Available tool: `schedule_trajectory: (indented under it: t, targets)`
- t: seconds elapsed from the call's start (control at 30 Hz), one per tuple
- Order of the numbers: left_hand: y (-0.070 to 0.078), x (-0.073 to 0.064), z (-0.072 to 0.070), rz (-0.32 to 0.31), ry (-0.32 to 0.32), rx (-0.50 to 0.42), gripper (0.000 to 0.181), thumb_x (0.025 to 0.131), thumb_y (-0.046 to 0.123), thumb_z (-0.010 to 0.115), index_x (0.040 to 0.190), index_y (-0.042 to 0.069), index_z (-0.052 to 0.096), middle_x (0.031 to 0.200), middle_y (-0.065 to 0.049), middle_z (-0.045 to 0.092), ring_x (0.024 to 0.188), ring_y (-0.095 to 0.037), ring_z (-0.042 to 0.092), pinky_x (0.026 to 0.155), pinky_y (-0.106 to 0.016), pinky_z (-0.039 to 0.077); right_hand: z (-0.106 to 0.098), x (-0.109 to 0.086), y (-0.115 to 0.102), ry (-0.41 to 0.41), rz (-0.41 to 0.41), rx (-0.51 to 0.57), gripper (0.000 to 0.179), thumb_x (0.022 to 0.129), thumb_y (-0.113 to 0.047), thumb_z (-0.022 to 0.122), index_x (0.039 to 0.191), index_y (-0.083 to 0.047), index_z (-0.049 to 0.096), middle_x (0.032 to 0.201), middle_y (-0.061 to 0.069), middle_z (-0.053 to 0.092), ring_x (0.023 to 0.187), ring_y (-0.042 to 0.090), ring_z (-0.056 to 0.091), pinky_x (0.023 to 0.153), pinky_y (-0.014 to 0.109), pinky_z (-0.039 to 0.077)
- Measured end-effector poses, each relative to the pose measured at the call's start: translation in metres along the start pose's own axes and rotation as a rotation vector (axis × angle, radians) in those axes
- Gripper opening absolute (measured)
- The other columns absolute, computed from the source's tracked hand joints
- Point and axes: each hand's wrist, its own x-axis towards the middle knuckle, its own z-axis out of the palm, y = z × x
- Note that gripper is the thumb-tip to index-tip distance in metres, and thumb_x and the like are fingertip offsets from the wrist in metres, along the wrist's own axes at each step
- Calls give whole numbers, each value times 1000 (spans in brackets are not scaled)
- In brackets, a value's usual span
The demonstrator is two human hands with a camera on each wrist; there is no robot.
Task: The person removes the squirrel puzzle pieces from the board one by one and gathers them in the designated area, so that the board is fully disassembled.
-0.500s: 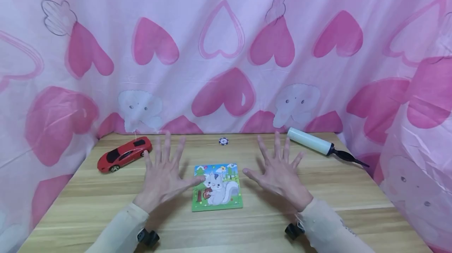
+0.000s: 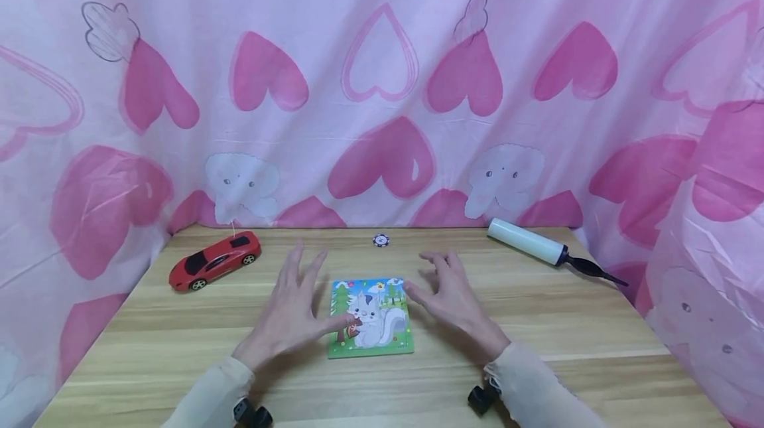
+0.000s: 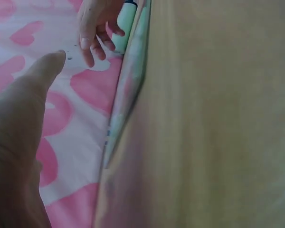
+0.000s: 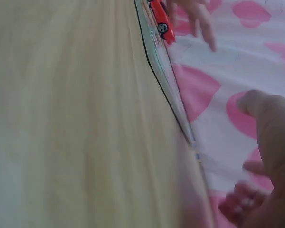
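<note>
A square picture board with a cartoon squirrel lies flat in the middle of the wooden table. On its left side my left hand hovers with fingers spread, the thumb overlapping the board's left part in the head view. Close to the right edge is my right hand, its fingers bent a little and its thumb tip by the upper right corner. Neither hand holds anything. From the side, the left wrist view shows the board as a thin slab on the table.
A red toy car stands at the back left. Behind the board lies a small blue-and-white poker chip. At the back right is a pale hand pump with a black end. A pink heart-patterned cloth hangs behind the table.
Both hands have turned and drawn in toward the board, their fingers less widely spread than before. The head view has shifted slightly; the objects on the table stay put.
</note>
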Motion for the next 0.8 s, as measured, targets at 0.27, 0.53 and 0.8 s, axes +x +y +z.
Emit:
schedule_trajectory:
  t: [0.27,0.53,0.8]
  targets:
    - [-16,-2,14,-16,-98,-146,130,77,88,81,178,25,29,185,-16,17,168,-45,21,123,-83,33,15,7,18,-121,-79,312,90,87,-34,99,161,-16,51,138,12,60,110,23,63,87,27,58]
    - [-22,-2,22,162,-150,-111,122,74,87,84,168,19,50,176,-14,40,165,-42,33,136,-73,12,18,6,15,-190,-32,194,89,82,-43,102,154,-18,57,126,-2,63,111,17,59,97,33,57]
    - [-23,2,21,167,-158,-81,127,66,90,87,168,22,51,177,-15,38,165,-42,32,137,-71,11,24,17,2,-209,-76,72,67,80,-48,101,132,-18,70,116,-4,62,103,16,57,88,32,56]
